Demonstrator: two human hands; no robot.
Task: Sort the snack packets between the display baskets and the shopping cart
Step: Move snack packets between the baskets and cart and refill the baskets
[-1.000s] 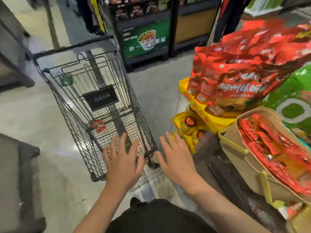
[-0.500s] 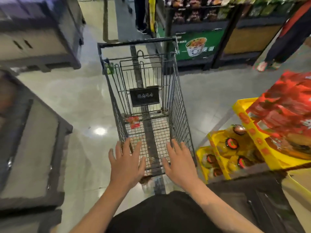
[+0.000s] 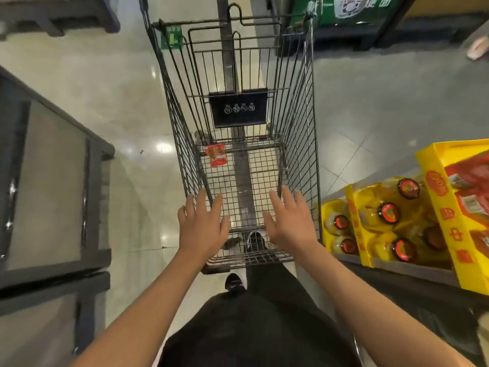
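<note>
Both hands are hovering flat over the near end of the shopping cart (image 3: 238, 144), palms down, fingers straight and a bit spread, holding nothing. The left hand (image 3: 202, 227) is sitting over the cart's left side wall and the right hand (image 3: 289, 223) over the right side, with the wire floor showing in the gap between them. Can't tell if the fingertips are actually touching the wire or just floating above it.

The cart is running lengthwise straight away from the hands, its far end with the black plate (image 3: 239, 108) pointing up the aisle. One small red snack packet (image 3: 216, 155) is lying on the cart floor, ahead of the left hand and near the left wall, its long axis running roughly along the cart, tilted slightly.

Off to the right of the right hand, yellow display trays (image 3: 434, 186) are sitting just beside the cart, holding bottles with red caps (image 3: 389, 213) and red packets (image 3: 473, 186). A dark shelf unit (image 3: 53, 186) is standing well left of the left hand.
</note>
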